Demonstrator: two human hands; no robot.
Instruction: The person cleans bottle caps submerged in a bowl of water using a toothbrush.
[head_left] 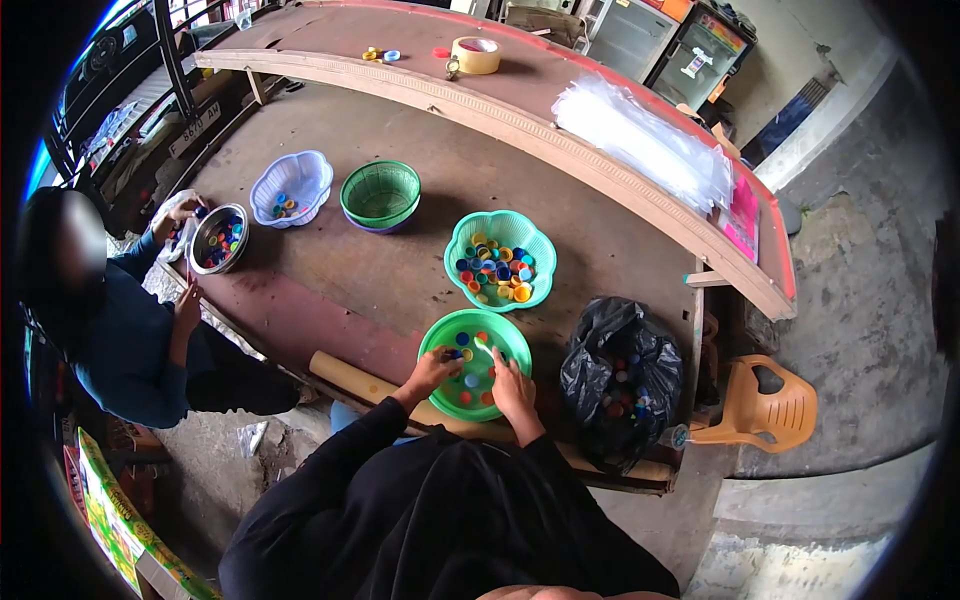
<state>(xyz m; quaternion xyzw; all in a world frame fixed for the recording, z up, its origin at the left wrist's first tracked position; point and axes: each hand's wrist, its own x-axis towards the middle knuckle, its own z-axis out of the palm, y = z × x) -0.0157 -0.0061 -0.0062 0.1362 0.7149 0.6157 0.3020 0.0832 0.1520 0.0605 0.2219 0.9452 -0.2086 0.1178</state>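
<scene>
In front of me is a round green basin (520, 340) with several bottle caps in it, among them an orange cap (466, 397). Over its left side, my left hand (436, 371) is closed, its fingertips pinching a dark blue bottle cap (456, 354). My right hand (512, 386) reaches over the right side, closed around a slim, pale green-white stick-like tool (483, 345) that points at the middle of the basin. What the tool's tip is like is too small to tell. Just beyond stands a scalloped green bowl (547, 262) full of mixed caps.
A black plastic bag (590, 350) of caps stands at right, by an orange chair (790, 405). Further left are nested green baskets (381, 180), a lilac bowl (315, 170) and a metal bowl (240, 255), where another person (130, 330) works. Tape (476, 57) and clear plastic bags (640, 140) lie on the raised shelf.
</scene>
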